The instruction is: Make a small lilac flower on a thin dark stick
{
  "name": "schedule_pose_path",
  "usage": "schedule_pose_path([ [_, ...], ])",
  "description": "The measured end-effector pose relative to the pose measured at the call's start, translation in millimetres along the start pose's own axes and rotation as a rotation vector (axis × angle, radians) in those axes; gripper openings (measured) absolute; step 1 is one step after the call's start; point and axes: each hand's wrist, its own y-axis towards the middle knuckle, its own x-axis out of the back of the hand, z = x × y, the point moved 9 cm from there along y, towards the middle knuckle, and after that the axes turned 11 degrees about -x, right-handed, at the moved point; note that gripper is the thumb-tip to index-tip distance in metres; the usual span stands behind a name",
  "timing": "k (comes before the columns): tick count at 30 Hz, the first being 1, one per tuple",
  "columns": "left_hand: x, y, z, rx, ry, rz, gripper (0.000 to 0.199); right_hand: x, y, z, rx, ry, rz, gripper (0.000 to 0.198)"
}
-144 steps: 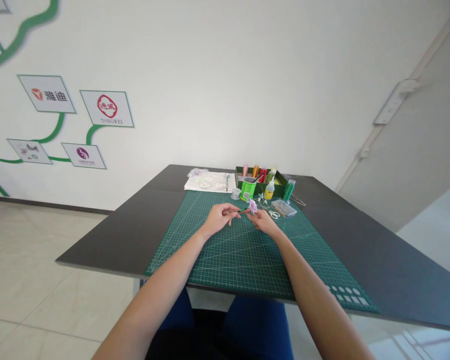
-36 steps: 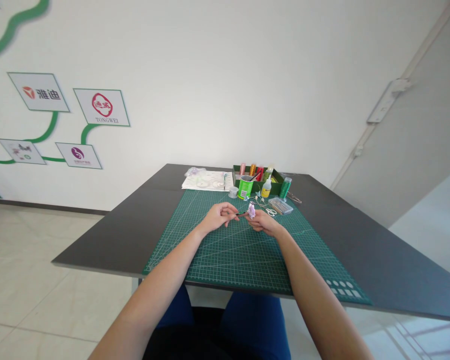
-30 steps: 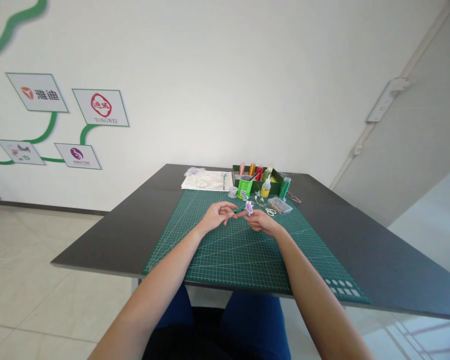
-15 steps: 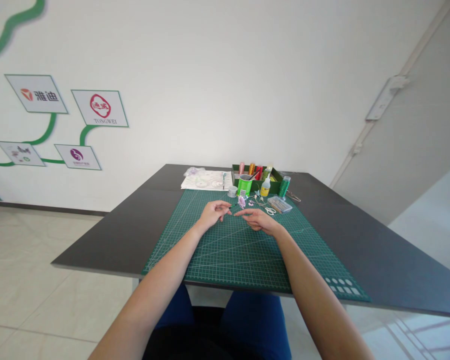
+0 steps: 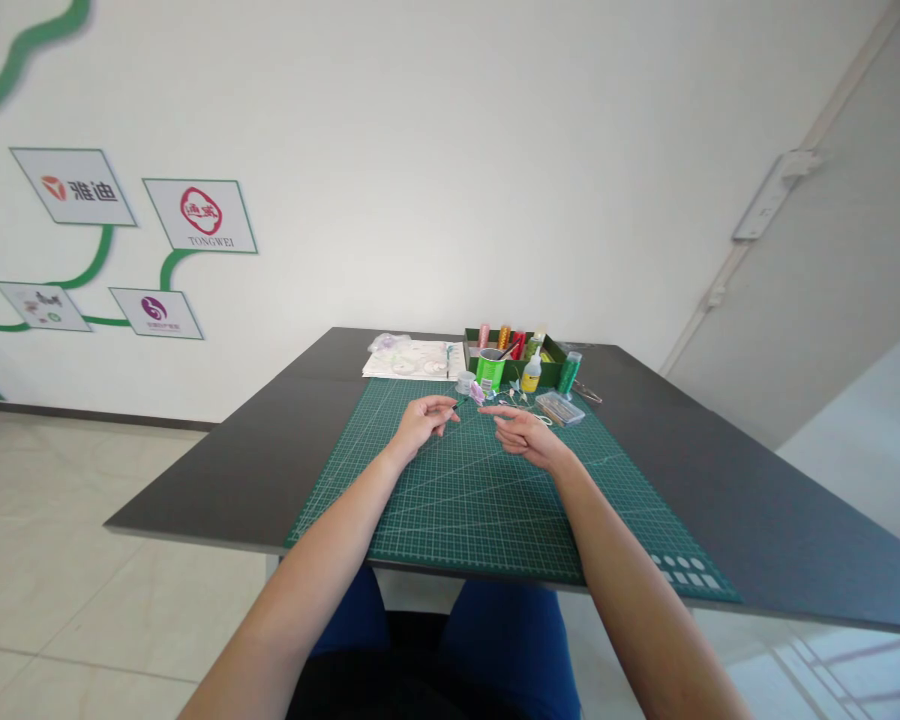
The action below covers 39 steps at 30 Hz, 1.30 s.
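My left hand point(image 5: 422, 424) is closed, thumb and fingers pinching the thin dark green stem point(image 5: 461, 403) of a small purple flower point(image 5: 477, 393). The flower head tilts away from me, up and to the right of the fingertips. Close to the right of it is my right hand point(image 5: 523, 437), its index finger stretched toward the flower and the other fingers loosely curled. I see nothing held in that hand, though its palm side is partly hidden. Whether the fingertip touches the petals is too small to tell. Both hands are above the green cutting mat point(image 5: 450, 510).
Behind the hands stand a bright green can point(image 5: 490, 372), a yellow-labelled glue bottle point(image 5: 531, 372) and a dark green box point(image 5: 551, 377) with coloured rolls. A clear case point(image 5: 560, 408), partly hidden scissors point(image 5: 543, 420) and a green tube point(image 5: 569, 372) lie right. Papers point(image 5: 405, 360) are at back left.
The flower has turned and moved slightly left and up with my left hand. My right index finger has risen toward the flower and now covers part of the scissors.
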Motion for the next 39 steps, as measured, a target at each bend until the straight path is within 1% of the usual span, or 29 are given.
schedule_pose_path([
  [2,2.3,0.4,-0.6,0.0,0.002,-0.023,0.033,6.4,0.3,3.4,0.039,0.025,-0.042,0.038],
  [5,5.6,0.4,-1.3,0.003,0.013,-0.051,0.033,24.6,3.1,6.2,0.099,0.063,-0.154,0.034],
  [6,6.3,0.3,-1.9,0.002,0.017,-0.057,0.034,34.0,3.8,5.6,0.11,0.069,-0.223,0.034],
  [11,5.6,-0.8,-5.9,-0.005,0.019,-0.062,0.033,86.2,-4.9,-2.2,0.126,0.04,-0.673,0.035],
  [13,4.5,-0.9,-7.2,-0.008,0.018,-0.059,0.032,99.4,-11.0,-1.3,0.168,0.023,-0.786,0.034],
  [16,3.1,-0.7,-8.4,-0.015,0.023,-0.053,0.031,114.3,-24.4,6.3,0.277,-0.021,-0.954,0.034],
  [18,2.6,-0.7,-8.7,-0.019,0.025,-0.051,0.031,117.9,-31.8,12.7,0.35,-0.056,-1.029,0.032],
  [19,2.2,-0.8,-8.7,-0.02,0.028,-0.049,0.03,117.0,-33.3,15.4,0.378,-0.074,-1.043,0.031],
  [21,1.4,-1.0,-8.9,-0.022,0.035,-0.042,0.03,109.0,-29.9,18.9,0.401,-0.11,-1.01,0.028],
  [24,0.1,-1.0,-9.3,-0.032,0.045,-0.033,0.031,82.0,-14.1,18.7,0.367,-0.165,-0.858,0.028],
  [26,-0.3,-0.5,-9.3,-0.042,0.045,-0.032,0.031,54.9,0.7,14.1,0.301,-0.188,-0.672,0.035],
  [28,-0.8,0.2,-8.7,-0.052,0.048,-0.026,0.031,23.1,14.1,4.8,0.203,-0.172,-0.426,0.044],
  [30,-1.3,1.0,-7.1,-0.055,0.063,-0.014,0.032,-5.7,20.3,-5.2,0.11,-0.125,-0.2,0.051],
  [32,-1.4,1.7,-5.2,-0.055,0.083,-0.003,0.032,-24.4,21.0,-11.6,0.057,-0.081,-0.057,0.055],
  [33,-1.2,2.0,-4.5,-0.058,0.093,0.0,0.032,-30.3,20.9,-13.7,0.043,-0.066,-0.009,0.056],
  [35,-0.6,2.3,-3.8,-0.068,0.114,0.004,0.031,-35.3,20.8,-15.4,0.037,-0.051,0.034,0.057],
  [39,1.8,2.1,-3.0,-0.074,0.146,-0.007,0.029,-30.0,20.3,-10.2,0.091,-0.033,0.003,0.05],
])
